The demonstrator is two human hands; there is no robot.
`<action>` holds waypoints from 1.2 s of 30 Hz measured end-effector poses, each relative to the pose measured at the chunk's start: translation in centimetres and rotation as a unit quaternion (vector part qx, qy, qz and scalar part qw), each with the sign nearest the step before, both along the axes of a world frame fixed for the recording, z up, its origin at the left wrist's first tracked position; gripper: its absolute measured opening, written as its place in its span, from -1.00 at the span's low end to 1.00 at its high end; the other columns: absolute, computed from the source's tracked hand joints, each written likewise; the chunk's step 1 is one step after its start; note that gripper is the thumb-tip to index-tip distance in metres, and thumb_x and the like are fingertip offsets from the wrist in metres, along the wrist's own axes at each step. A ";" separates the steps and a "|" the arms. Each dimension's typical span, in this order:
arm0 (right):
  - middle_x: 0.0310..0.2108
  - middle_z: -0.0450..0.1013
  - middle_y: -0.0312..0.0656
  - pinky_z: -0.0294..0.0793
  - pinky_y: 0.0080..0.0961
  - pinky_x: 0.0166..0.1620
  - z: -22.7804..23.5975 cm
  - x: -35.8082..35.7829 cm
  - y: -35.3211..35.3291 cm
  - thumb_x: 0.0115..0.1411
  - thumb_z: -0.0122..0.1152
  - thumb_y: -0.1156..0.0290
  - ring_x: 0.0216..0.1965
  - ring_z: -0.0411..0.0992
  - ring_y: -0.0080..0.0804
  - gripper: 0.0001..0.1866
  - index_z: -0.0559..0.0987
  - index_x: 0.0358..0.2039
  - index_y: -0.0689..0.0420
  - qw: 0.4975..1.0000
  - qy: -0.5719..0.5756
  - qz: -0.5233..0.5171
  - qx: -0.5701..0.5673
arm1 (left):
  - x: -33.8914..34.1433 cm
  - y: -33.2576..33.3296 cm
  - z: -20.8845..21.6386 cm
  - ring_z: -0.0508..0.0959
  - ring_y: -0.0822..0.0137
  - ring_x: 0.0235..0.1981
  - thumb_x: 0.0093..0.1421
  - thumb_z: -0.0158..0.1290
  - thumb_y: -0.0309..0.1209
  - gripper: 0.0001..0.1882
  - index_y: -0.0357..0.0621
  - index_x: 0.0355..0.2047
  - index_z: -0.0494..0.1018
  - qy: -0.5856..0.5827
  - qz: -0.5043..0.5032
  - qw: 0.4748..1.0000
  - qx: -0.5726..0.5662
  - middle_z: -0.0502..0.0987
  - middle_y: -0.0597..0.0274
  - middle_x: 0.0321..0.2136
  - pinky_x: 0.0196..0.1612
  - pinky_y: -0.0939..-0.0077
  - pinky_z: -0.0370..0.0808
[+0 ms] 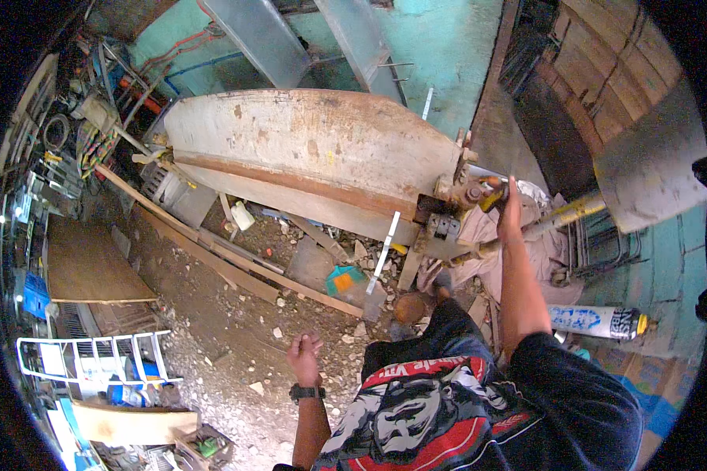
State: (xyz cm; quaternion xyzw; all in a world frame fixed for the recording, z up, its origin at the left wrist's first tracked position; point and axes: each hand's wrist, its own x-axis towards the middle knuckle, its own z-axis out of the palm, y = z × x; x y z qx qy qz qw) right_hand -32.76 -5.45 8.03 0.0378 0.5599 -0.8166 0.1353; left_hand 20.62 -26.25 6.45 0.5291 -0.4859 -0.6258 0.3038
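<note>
At the right end of a long, worn, off-white metal panel [291,145], my right arm reaches out. My right hand [510,210] is closed around a yellow and black hand tool [492,196]; its exact kind is too small to tell. Right beside it is a rusty mechanism [470,191] with bolts and blocks, fixed at the panel's end. My left hand [304,353] hangs over the gravelly ground, its fingers loosely bent and apart, with nothing in it. A dark watch [307,392] is on that wrist.
A thick pipe with yellow paint [565,216] slants beside my right arm. Crumpled cloth [479,235], a white cylinder [597,321] and a round rusty block [408,308] lie nearby. Wooden planks [267,271] and a teal dustpan [342,279] are below the panel; a white ladder [94,358] is left.
</note>
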 end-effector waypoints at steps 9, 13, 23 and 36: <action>-0.45 0.47 -0.18 0.40 -0.51 -0.26 0.8 -0.8 -0.5 0.37 -0.24 0.17 -0.43 0.39 -0.43 -0.49 0.50 -0.04 0.37 0.998 0.046 0.031 -0.009 | 7.2 1.5 -1.5 0.60 0.31 -0.40 0.32 -0.04 -0.39 -0.73 -0.34 -0.06 0.41 -0.002 -0.061 0.998 -0.002 0.57 0.07 -0.35 -0.30 0.50 0.57; -0.55 0.37 -0.29 0.29 -0.53 -0.36 -0.5 0.8 0.5 0.34 -0.12 0.16 -0.50 0.30 -0.49 -0.58 0.55 -0.11 0.25 0.995 0.081 -0.038 0.050 | 6.1 3.9 -1.5 0.61 0.28 -0.37 0.33 -0.03 -0.36 -0.72 -0.33 -0.08 0.41 -0.063 -0.073 0.995 0.041 0.58 0.06 -0.34 -0.29 0.48 0.56; -0.46 0.47 -0.19 0.37 -0.46 -0.25 1.3 11.2 3.4 0.27 -0.12 0.32 -0.40 0.41 -0.37 -0.58 0.49 0.05 0.23 0.956 0.176 0.028 0.235 | 6.7 5.6 -3.7 0.60 0.34 -0.43 0.31 -0.01 -0.37 -0.80 -0.26 -0.20 0.46 -0.060 -0.140 0.987 0.055 0.59 0.11 -0.39 -0.37 0.54 0.53; 0.14 0.25 -0.02 0.09 -0.25 0.25 33.9 7.3 10.5 0.16 0.29 0.34 0.20 0.12 -0.12 -0.48 0.44 0.13 0.17 0.449 0.653 -0.465 0.395 | 5.1 7.6 -17.1 0.61 0.29 -0.51 0.25 0.02 -0.45 -0.87 -0.27 -0.28 0.47 -0.137 -0.185 0.952 0.203 0.60 0.05 -0.40 -0.53 0.49 0.53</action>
